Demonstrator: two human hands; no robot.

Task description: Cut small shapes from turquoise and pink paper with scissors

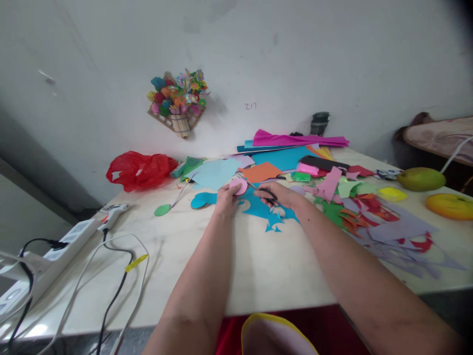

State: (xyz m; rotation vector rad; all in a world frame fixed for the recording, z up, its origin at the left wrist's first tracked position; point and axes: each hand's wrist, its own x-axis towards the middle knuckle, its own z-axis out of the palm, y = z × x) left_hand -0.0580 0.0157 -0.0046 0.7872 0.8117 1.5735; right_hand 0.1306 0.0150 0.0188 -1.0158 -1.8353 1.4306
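My left hand (226,195) pinches a round pink paper disc (239,186) over the middle of the table. Black-handled scissors (269,193) are in my right hand (276,193), their blades pointing left to the edge of the disc. Whether the blades touch the paper I cannot tell. Under and beside both hands lies a cut sheet of blue paper (254,209), with small blue scraps (272,228) in front of it. Blue rounded cutouts (202,199) rest left of my left hand. An orange sheet (261,172) and a pale blue sheet (214,172) lie just behind.
Coloured paper scraps (384,217) crowd the right side, near a green mango (422,179) and a yellow one (450,205). At left are a power strip (61,256), cables, a glue gun (114,215) and a red plastic bag (138,170). A paper-flower ornament (180,101) hangs on the wall.
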